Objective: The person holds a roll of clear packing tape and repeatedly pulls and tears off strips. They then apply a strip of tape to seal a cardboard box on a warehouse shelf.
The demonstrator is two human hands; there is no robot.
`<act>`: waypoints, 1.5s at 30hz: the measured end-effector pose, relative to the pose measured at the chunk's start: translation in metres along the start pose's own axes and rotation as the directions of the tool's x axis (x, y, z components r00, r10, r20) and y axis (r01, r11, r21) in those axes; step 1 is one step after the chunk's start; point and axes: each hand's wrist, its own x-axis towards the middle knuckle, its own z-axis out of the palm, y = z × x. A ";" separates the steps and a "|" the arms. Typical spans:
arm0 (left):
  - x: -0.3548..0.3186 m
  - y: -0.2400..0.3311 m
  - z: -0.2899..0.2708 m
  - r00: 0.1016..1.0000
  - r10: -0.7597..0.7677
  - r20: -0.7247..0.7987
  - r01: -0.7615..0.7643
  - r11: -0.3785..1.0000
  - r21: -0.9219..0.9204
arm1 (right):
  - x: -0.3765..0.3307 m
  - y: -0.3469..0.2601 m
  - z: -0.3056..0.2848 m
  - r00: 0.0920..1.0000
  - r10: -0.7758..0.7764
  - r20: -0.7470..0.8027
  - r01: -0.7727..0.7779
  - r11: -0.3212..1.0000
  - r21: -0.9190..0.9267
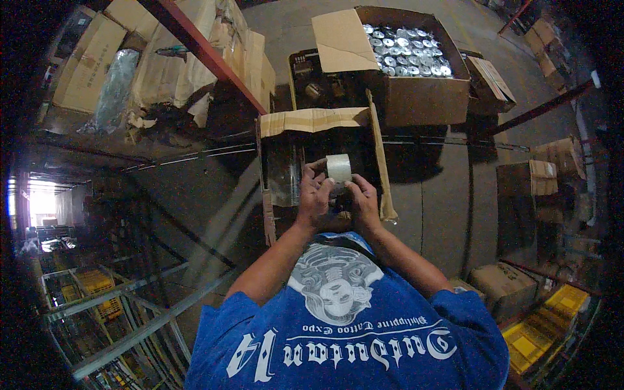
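Observation:
A roll of clear packing tape (338, 168) is held up in front of my body. My left hand (314, 195) is closed around the left side of the roll, with its fingers bent behind it. My right hand (363, 200) pinches at the roll's lower right edge, thumb close to the left thumb; whether a loose tape end lies between those fingers is too small to tell. Below both hands stands an open cardboard box (316, 121), its flaps raised. Its dark inside holds something clear and shiny at the left, partly hidden by my hands.
Beyond it, a large open carton (426, 101) is filled with several round silvery pieces. A dark crate (312, 88) stands beside that carton. A red metal beam (208, 55) slants across the upper left, near big torn cartons (175, 58). Yellow crates (526, 344) lie at the lower right.

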 end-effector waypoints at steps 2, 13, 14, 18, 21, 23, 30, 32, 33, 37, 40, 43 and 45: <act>0.002 -0.003 -0.003 0.999 -0.032 -0.042 0.034 0.999 0.039 | -0.001 -0.003 -0.004 0.998 -0.009 0.054 0.014 0.995 -0.094; 0.007 0.009 -0.026 0.827 0.522 0.210 -0.487 0.477 0.732 | 0.011 -0.002 -0.011 0.995 0.028 0.098 -0.003 0.968 -0.251; 0.007 0.010 -0.027 0.810 0.531 0.247 -0.527 0.475 0.705 | 0.010 -0.001 -0.013 0.994 0.021 0.109 0.004 0.974 -0.227; 0.006 0.016 -0.030 0.841 0.466 0.275 -0.503 0.487 0.713 | 0.014 0.006 -0.015 0.992 0.035 0.124 -0.010 0.981 -0.195; 0.005 0.022 -0.032 0.830 0.441 0.343 -0.528 0.418 0.739 | 0.017 0.007 -0.014 0.992 -0.032 0.120 0.068 0.949 -0.307; 0.005 0.027 -0.033 0.806 0.424 0.413 -0.558 0.309 0.771 | 0.016 0.002 -0.014 0.991 -0.033 0.131 0.079 0.927 -0.366; 0.009 0.034 -0.029 0.710 0.411 0.572 -0.651 0.074 0.755 | 0.006 -0.016 -0.011 0.981 -0.084 0.173 0.153 0.888 -0.433; 0.011 0.032 -0.029 0.682 0.416 0.601 -0.660 -0.004 0.751 | 0.007 -0.013 -0.010 0.981 -0.087 0.172 0.157 0.876 -0.456; 0.012 0.030 -0.030 0.689 0.413 0.596 -0.657 0.006 0.754 | 0.007 -0.011 -0.009 0.983 -0.074 0.167 0.143 0.881 -0.451; 0.017 0.024 -0.034 0.673 0.444 0.592 -0.679 0.054 0.732 | 0.008 -0.002 -0.011 0.989 -0.049 0.138 0.104 0.896 -0.432; 0.018 0.023 -0.035 0.672 0.474 0.569 -0.690 0.120 0.714 | 0.009 -0.001 -0.011 0.989 -0.068 0.132 0.120 0.888 -0.443; 0.014 0.024 -0.032 0.749 0.431 0.503 -0.633 0.241 0.736 | 0.009 -0.004 -0.008 0.988 -0.117 0.099 0.151 0.850 -0.505; 0.012 0.026 -0.030 0.777 0.409 0.479 -0.605 0.274 0.748 | 0.008 -0.006 -0.007 0.977 -0.188 0.103 0.214 0.808 -0.548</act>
